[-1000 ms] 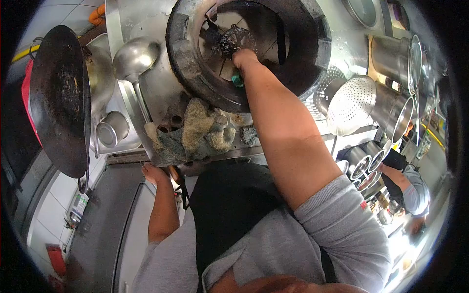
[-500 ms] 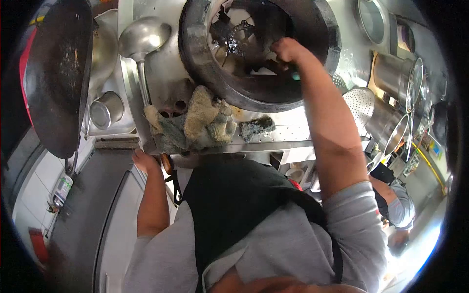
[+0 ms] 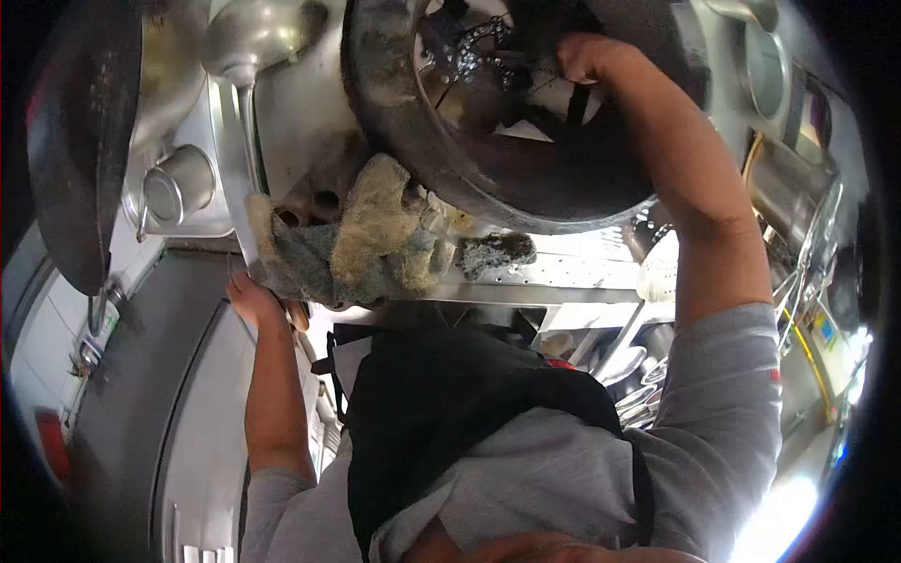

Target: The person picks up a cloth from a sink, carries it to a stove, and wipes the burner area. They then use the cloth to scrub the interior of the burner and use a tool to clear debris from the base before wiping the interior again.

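Note:
Inside the large round dark burner ring [image 3: 526, 178], my right hand [image 3: 584, 58] reaches over the sooty opening. Its fingers are curled near a dark piece; what they hold, if anything, cannot be made out. My left hand [image 3: 251, 298] rests by the counter's front left corner, beside a brown handle, its fingers partly hidden at the metal edge. Crumpled, dirty cloths [image 3: 371, 230] lie on the counter's front edge, between my two hands. A dark scouring pad [image 3: 497, 255] sits to the right of the cloths.
A large ladle [image 3: 253, 42] lies left of the ring. A dark wok [image 3: 89, 141] stands at the far left, near a small metal cup [image 3: 178, 186]. On the right are a perforated skimmer [image 3: 660, 272] and metal pots [image 3: 793, 188].
The view has shifted closer to the burner. My right hand has moved slightly up and right within the ring, and a green item beneath it no longer shows. My left hand stays near the corner.

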Tool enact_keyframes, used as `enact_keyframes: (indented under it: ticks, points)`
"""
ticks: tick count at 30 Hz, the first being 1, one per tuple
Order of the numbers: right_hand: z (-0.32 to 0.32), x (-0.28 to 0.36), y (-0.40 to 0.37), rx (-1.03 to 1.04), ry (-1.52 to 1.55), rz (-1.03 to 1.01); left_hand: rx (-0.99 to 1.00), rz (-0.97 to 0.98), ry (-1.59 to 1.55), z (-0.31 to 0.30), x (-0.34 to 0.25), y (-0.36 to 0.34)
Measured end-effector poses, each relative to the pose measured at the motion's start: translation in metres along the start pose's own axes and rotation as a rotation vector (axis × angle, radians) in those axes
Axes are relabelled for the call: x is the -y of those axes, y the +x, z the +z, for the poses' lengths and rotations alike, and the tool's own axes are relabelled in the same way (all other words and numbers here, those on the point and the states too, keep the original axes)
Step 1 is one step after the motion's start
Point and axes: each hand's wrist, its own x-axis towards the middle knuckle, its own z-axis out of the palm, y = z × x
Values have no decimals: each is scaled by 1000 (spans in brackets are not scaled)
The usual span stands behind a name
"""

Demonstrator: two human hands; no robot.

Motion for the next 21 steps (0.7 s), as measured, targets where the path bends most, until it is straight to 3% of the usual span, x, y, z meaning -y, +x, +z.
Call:
enact_keyframes:
  ticks: [1,5,14,17,19,21]
  points:
    - [-6,2,5,-8,-64,-26,48,94,-16,0,4,1]
    - [-15,13,10,-86,-215,-91,-10,4,31,2,-3,-2]
    - [0,-4,33,-248,-226,-22,-2,370,326,-4,9,4]
    - [7,-7,38,-326,-234,-145,24,322,396,-4,1,1]
    - [9,-1,33,-370,-237,-112,-20,20,-33,0,-4,-3]
    - [-1,5,29,-269,-209,-86,-31,1,3,0,-20,-13]
